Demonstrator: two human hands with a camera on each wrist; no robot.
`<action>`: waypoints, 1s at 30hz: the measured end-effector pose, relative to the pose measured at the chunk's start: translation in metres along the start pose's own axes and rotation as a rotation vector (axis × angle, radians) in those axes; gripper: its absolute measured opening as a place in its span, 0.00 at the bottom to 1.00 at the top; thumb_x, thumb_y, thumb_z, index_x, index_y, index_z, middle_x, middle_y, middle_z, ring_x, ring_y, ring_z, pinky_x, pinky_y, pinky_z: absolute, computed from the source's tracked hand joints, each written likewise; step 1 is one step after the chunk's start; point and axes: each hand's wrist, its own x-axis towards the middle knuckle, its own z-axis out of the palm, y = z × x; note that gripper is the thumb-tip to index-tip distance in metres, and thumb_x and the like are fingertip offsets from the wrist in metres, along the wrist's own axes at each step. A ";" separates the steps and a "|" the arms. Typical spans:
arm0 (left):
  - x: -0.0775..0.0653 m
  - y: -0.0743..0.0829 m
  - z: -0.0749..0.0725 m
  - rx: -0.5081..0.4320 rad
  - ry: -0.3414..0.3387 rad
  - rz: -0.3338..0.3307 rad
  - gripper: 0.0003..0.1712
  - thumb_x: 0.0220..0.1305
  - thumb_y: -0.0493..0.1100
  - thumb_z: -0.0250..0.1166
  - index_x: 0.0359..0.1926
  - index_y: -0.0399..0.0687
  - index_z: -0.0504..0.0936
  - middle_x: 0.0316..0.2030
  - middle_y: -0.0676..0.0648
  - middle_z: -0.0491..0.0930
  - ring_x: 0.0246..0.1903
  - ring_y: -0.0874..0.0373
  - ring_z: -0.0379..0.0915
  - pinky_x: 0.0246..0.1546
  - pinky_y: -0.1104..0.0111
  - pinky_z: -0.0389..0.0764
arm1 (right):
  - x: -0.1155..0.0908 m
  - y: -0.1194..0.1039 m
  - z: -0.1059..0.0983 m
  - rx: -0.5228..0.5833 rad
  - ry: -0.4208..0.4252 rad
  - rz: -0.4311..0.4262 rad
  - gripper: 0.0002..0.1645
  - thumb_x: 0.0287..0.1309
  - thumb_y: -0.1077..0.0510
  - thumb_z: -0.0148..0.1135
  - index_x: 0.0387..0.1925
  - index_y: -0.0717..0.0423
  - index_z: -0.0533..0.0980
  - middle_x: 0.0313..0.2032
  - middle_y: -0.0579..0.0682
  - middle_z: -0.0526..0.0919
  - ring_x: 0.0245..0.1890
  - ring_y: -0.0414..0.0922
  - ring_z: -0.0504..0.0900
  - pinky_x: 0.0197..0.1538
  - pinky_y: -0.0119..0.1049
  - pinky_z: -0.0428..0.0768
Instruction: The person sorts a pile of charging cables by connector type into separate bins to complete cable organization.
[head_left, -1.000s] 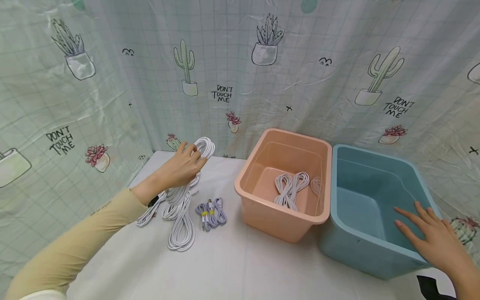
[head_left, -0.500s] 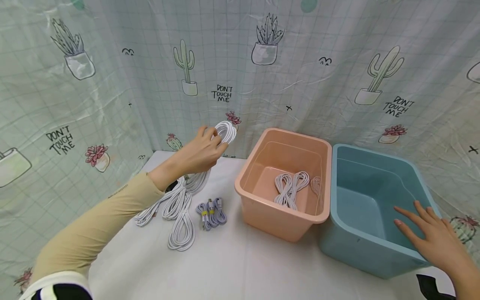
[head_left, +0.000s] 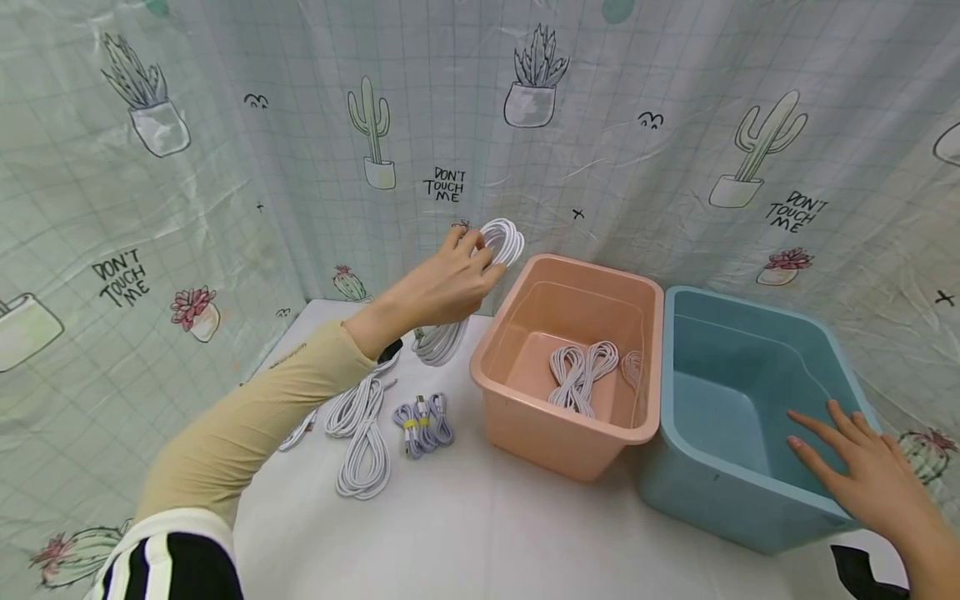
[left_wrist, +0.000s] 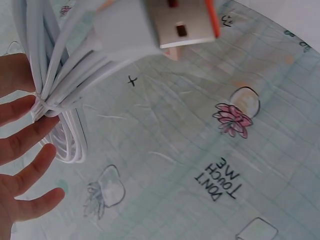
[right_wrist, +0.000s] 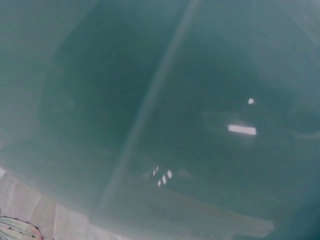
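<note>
The cable is up in the air, near the middle of the frame, and the left hand has it. The biggest thing is the curtain, which fills the upper part of the frame with drawn cacti and words (they say "DON'T TOUCH ME"). Below it is the white table. The blue bin stands on it at the right, and shiny blue-green wall fills most of the right wrist view. The pink bin is just beside it, nearer the middle. A tan sleeve comes up from the lower left.

The right hand, at the lower right, has its fingers spread over the near right corner of the blue bin; I cannot tell if it touches the rim. The left hand pinches the cable near its top loops, with some fingers held apart in its wrist view. The cable's lower loops hang down just left of the pink bin.

More white cables lie on the table left of the middle, partly behind the sleeve. One tied cable lies inside the pink bin. Three small purple cables sit side by side between the white ones and that bin (I see yellow bands on two). Smallest is a metal plug with an orange edge, at the top of the left wrist view.
</note>
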 end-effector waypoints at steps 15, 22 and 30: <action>0.047 0.015 -0.004 -0.047 -0.044 0.022 0.07 0.55 0.39 0.53 0.35 0.43 0.74 0.34 0.43 0.77 0.42 0.45 0.66 0.46 0.55 0.65 | 0.000 0.000 0.000 0.004 0.004 -0.008 0.34 0.63 0.44 0.44 0.60 0.65 0.60 0.62 0.77 0.41 0.58 0.78 0.37 0.52 0.71 0.37; 0.064 0.021 0.002 -0.063 -0.028 0.032 0.08 0.56 0.38 0.49 0.34 0.43 0.75 0.34 0.43 0.76 0.42 0.46 0.66 0.46 0.55 0.64 | -0.001 -0.001 0.000 -0.002 0.006 0.002 0.34 0.63 0.43 0.44 0.59 0.65 0.60 0.62 0.77 0.41 0.58 0.78 0.37 0.54 0.71 0.35; 0.083 0.026 0.010 -0.111 -0.080 0.037 0.09 0.55 0.36 0.48 0.34 0.44 0.74 0.36 0.43 0.77 0.43 0.46 0.65 0.47 0.55 0.63 | -0.001 -0.001 -0.001 -0.001 0.001 0.000 0.33 0.62 0.44 0.45 0.60 0.64 0.60 0.62 0.77 0.42 0.59 0.78 0.37 0.54 0.71 0.35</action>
